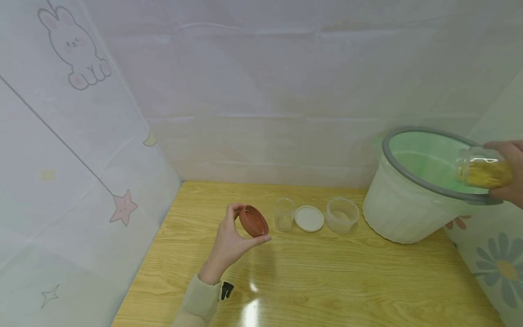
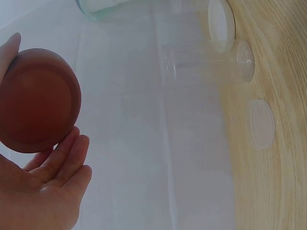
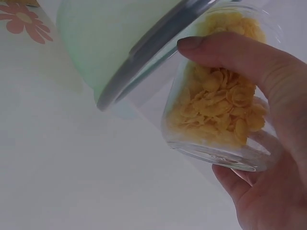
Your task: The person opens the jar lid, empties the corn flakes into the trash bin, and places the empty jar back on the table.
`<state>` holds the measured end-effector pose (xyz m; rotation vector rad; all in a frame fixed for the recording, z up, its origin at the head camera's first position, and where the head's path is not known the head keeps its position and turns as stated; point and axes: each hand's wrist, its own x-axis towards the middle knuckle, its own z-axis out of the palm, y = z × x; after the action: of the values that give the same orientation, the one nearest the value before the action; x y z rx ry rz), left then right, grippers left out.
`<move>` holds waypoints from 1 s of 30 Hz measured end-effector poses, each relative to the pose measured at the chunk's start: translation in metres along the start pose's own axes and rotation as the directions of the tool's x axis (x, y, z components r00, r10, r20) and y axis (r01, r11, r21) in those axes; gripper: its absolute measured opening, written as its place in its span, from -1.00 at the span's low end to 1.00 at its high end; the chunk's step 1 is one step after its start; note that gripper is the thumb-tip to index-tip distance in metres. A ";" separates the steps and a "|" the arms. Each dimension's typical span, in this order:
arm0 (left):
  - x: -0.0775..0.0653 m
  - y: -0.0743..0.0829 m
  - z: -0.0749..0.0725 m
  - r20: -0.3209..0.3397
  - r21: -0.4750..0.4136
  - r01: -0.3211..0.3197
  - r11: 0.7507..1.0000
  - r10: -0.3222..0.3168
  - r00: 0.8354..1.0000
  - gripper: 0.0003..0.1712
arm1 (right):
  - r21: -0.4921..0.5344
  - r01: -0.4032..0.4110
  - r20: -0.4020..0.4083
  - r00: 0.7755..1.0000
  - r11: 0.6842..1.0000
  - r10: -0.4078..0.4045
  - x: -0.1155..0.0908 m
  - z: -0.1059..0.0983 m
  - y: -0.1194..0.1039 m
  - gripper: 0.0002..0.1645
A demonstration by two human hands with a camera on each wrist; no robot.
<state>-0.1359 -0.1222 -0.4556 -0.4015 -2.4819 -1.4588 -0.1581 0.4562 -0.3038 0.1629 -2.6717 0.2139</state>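
My left hand [image 1: 229, 243] is raised above the table and grips a reddish-brown round lid [image 1: 254, 221] by its edge, between thumb and fingers. The lid stands tilted, and its broad round face [image 2: 36, 103] fills the left side of the left wrist view. At the right, my right hand [image 1: 512, 175] holds a clear jar [image 1: 485, 170] on its side, mouth pointing left over the rim of a white bin [image 1: 400, 213]. Yellow flakes like cornflakes [image 3: 218, 108] lie inside the jar. The thumb lies across the jar; the other fingers are partly hidden behind it.
A clear cup [image 1: 284, 215], a white lid [image 1: 309, 219] and a clear round tub [image 1: 342, 215] stand in a row on the wooden table [image 1: 310, 281]. A thin clear disc [image 2: 262, 124] shows in the left wrist view. Green lining [image 1: 425, 156] covers the bin's inside, under a grey rim.
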 end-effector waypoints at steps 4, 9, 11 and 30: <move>0.000 0.000 0.001 -0.003 0.002 0.013 1.000 -0.013 1.000 0.07 | -0.012 -0.007 -0.006 1.000 1.000 0.007 0.000 0.001 -0.002 0.31; 0.000 0.000 0.001 0.001 -0.006 0.000 1.000 0.000 1.000 0.07 | -0.028 -0.019 0.009 1.000 0.999 0.019 0.000 0.001 -0.004 0.32; 0.000 0.000 0.002 0.001 -0.008 -0.002 1.000 0.002 1.000 0.07 | -0.042 -0.010 0.011 1.000 0.999 0.011 0.001 0.001 -0.003 0.33; 0.001 -0.001 0.002 0.012 -0.004 0.003 1.000 -0.003 1.000 0.06 | -0.162 0.072 0.049 0.997 0.984 -0.065 0.008 -0.001 -0.010 0.38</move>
<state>-0.1374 -0.1205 -0.4573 -0.4092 -2.4900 -1.4675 -0.1637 0.4460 -0.2977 0.2092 -2.7066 -0.0318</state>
